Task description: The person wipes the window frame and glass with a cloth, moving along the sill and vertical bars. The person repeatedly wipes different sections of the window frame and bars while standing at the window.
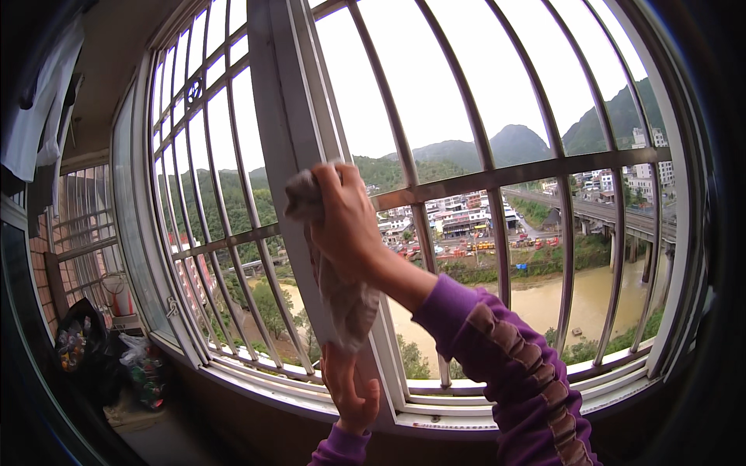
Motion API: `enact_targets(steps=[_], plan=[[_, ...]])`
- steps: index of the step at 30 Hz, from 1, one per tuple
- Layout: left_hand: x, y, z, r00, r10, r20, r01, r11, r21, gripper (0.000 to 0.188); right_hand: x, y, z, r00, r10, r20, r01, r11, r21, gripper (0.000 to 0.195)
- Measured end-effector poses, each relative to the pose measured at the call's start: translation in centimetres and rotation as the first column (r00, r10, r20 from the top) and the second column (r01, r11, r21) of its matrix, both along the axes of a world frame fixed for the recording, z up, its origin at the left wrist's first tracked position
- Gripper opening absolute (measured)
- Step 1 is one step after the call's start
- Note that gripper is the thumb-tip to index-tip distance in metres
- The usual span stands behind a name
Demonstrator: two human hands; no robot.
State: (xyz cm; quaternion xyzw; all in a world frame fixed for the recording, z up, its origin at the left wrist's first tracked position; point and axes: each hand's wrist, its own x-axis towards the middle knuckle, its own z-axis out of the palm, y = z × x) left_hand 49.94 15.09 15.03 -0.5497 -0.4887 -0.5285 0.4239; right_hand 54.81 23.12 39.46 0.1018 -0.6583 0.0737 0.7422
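Note:
My right hand (349,227) grips a grey-beige cloth (348,303) against the wide upright post (288,87) between two window openings. One bunched end of the cloth sticks out left of the fingers, and the rest hangs down along the post. Below it, my left hand (349,390) lies against the lower part of the post, fingers pointing up and thumb apart. Its fingertips meet the lower end of the cloth, which partly hides them. Both arms wear purple sleeves, the right one with a gathered brownish strip.
Metal security bars (466,180) stand outside both openings. A white sill track (454,416) runs along the bottom. At left are a glass sash (131,215), filled plastic bags (143,370), a red-and-white container (118,296) and hanging laundry (44,105). Beyond lies a muddy river (536,297).

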Motion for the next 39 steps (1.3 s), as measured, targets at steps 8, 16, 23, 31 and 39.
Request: enact_targets(steps=[8,16,23,31,39], plan=[[0.2,1.1,-1.2,0.966,0.257,-0.025,-0.259,0.962,-0.088,0.072,-0.4,0.1,15.3,0.998,0.050,-0.040,-0.053,0.995,-0.087,0.037],[-0.3,1.6,-2.3,0.971,0.236,-0.037,-0.238,0.967,-0.092,0.068,-0.1,1.0,21.4,0.992,0.112,-0.065,-0.115,0.992,-0.048,0.052],[0.1,1.6,-1.4,0.968,0.242,-0.065,-0.248,0.964,-0.093,0.069,2.1,0.7,11.7,0.987,0.002,0.159,0.005,0.999,-0.043,0.052],[0.1,0.3,-0.7,0.973,0.220,-0.071,-0.223,0.974,-0.046,0.058,4.2,3.5,-7.9,0.932,0.101,0.347,-0.162,0.975,0.152,0.072],[0.0,-0.1,-0.1,0.996,0.086,-0.014,-0.086,0.996,-0.025,0.050,9.7,7.3,-9.0,0.891,0.327,0.316,-0.223,0.920,-0.323,0.030]])
